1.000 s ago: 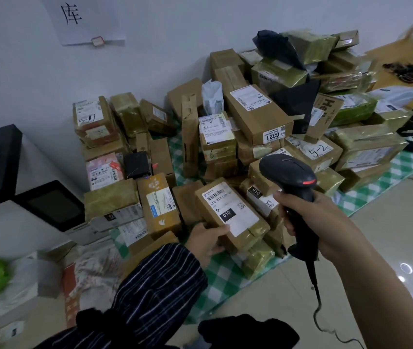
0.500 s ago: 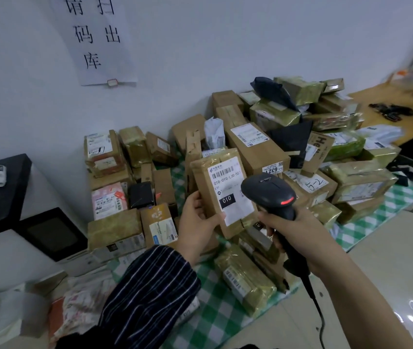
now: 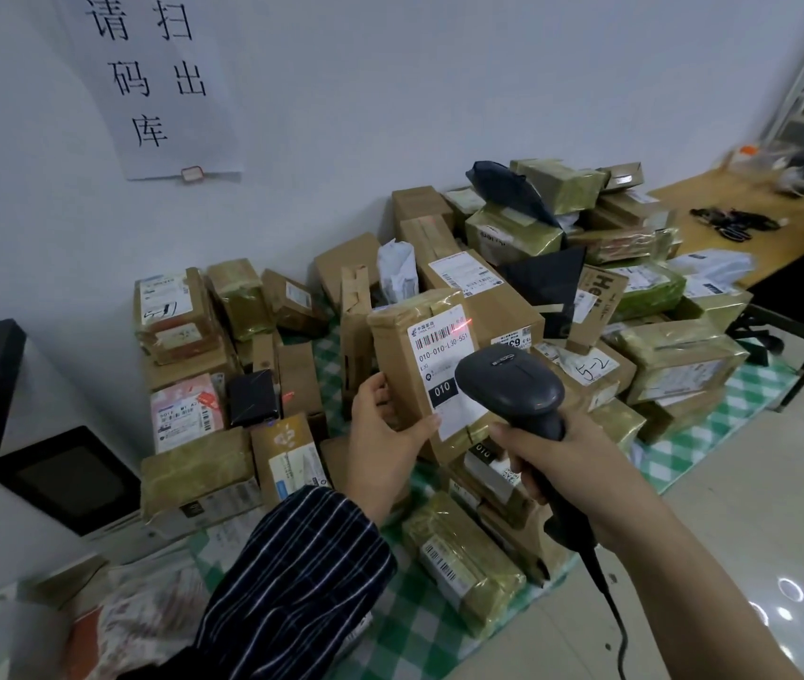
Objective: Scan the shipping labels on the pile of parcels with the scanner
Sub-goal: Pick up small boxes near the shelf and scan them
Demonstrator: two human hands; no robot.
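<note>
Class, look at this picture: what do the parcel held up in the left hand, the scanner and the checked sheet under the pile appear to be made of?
Held parcel: brown cardboard wrapped in glossy clear tape, judging by the sheen and wrinkles; its label looks like matte white paper.
Scanner: dark moulded plastic, smooth with a dull sheen.
Checked sheet: green-and-white cloth or plastic; the look leaves it open.

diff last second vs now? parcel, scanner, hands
The left hand lifted the parcel off the pile and stood it upright facing the scanner. The right hand raised the scanner; red light now falls on the barcode. Both grips and the pile unchanged.
</note>
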